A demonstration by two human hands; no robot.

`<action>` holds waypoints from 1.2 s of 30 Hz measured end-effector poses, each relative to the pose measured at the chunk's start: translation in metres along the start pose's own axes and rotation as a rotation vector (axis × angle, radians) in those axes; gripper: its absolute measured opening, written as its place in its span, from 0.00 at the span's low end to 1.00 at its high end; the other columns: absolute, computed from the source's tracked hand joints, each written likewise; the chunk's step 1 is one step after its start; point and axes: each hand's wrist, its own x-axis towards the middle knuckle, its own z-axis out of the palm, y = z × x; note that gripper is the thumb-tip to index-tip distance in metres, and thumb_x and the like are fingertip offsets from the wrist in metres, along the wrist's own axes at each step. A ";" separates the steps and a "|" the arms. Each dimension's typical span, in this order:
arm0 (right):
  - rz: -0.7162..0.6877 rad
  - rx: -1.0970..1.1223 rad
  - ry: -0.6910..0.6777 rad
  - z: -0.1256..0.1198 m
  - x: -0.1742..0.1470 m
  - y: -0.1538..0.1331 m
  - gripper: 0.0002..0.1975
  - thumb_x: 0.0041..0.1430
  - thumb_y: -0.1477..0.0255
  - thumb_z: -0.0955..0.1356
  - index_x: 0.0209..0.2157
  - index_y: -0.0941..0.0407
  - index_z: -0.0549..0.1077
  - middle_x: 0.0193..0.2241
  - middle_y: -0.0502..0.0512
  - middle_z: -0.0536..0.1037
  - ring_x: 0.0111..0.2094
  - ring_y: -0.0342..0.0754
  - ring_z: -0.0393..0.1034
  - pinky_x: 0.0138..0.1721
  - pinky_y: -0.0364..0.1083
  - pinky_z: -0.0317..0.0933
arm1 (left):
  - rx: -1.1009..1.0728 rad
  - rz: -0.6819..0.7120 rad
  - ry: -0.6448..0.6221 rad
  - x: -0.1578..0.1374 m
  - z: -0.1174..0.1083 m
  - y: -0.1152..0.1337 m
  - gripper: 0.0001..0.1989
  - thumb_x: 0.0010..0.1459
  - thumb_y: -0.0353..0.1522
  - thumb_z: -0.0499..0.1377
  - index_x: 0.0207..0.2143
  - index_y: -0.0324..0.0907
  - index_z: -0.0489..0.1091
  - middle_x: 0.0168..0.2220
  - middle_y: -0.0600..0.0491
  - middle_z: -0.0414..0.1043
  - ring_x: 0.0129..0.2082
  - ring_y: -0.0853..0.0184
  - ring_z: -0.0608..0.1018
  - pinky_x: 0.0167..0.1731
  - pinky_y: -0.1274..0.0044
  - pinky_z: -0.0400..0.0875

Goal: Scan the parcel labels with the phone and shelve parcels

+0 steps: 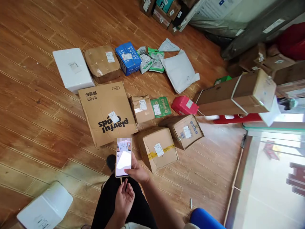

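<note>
A smartphone (123, 162) with a lit screen is gripped in my right hand (138, 170), the thumb lying on the lower part of the screen. Just below it, my left hand (125, 197) is palm up with its fingers loosely curled and apart, and I see nothing held in it. A thin pale strip shows between the phone's lower edge and the left fingertips; I cannot tell what it is. Beyond the phone lies a large flat carton (105, 106) printed "playful Goods". To its right stands a brown box (154, 159) with yellow tape and a white label.
Labelled parcels spread over the wooden floor (35, 111): a white box (68, 76), a blue box (130, 63), a white bag (178, 68), a red package (182, 105). A long strapped carton (221, 98) lies at right. Another white box (47, 206) sits at lower left, a blue object (205, 219) at lower right.
</note>
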 end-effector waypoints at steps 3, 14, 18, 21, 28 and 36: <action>0.001 0.069 -0.003 0.005 -0.030 0.034 0.46 0.39 0.73 0.78 0.58 0.44 0.59 0.49 0.49 0.76 0.43 0.50 0.73 0.43 0.47 0.65 | -0.052 0.056 0.062 0.001 -0.035 0.014 0.11 0.65 0.27 0.51 0.33 0.38 0.72 0.25 0.52 0.72 0.23 0.72 0.75 0.23 0.81 0.69; -0.071 0.034 -0.082 -0.003 -0.088 0.046 0.38 0.36 0.70 0.79 0.50 0.47 0.65 0.47 0.48 0.75 0.45 0.49 0.71 0.46 0.47 0.62 | 0.175 0.267 0.150 0.015 -0.076 0.000 0.12 0.65 0.27 0.49 0.31 0.42 0.70 0.22 0.56 0.71 0.19 0.72 0.74 0.21 0.81 0.71; -0.078 0.057 -0.071 -0.031 -0.098 0.027 0.40 0.34 0.72 0.80 0.51 0.47 0.64 0.44 0.48 0.75 0.42 0.48 0.71 0.41 0.46 0.63 | 0.161 0.245 0.174 0.028 -0.069 -0.029 0.12 0.64 0.27 0.49 0.30 0.42 0.69 0.21 0.56 0.70 0.19 0.72 0.74 0.20 0.81 0.71; -0.057 0.120 -0.093 -0.060 -0.111 0.005 0.42 0.30 0.74 0.80 0.51 0.46 0.64 0.41 0.47 0.76 0.38 0.48 0.72 0.39 0.46 0.64 | 0.128 0.268 0.169 0.044 -0.066 -0.060 0.12 0.63 0.26 0.50 0.29 0.43 0.69 0.22 0.56 0.70 0.20 0.72 0.75 0.20 0.81 0.71; 0.035 0.142 -0.122 -0.174 -0.160 -0.073 0.36 0.37 0.73 0.75 0.51 0.45 0.69 0.47 0.48 0.79 0.44 0.52 0.74 0.44 0.48 0.66 | -0.116 0.260 0.135 0.082 -0.023 -0.228 0.11 0.64 0.24 0.51 0.31 0.42 0.69 0.21 0.58 0.68 0.17 0.76 0.72 0.18 0.84 0.65; 0.030 -0.121 0.054 -0.267 -0.102 -0.152 0.25 0.49 0.52 0.73 0.46 0.50 0.72 0.43 0.51 0.82 0.44 0.51 0.76 0.48 0.51 0.68 | 0.061 -0.074 0.025 0.093 0.047 -0.389 0.10 0.60 0.30 0.62 0.45 0.41 0.72 0.24 0.56 0.70 0.17 0.76 0.70 0.18 0.83 0.57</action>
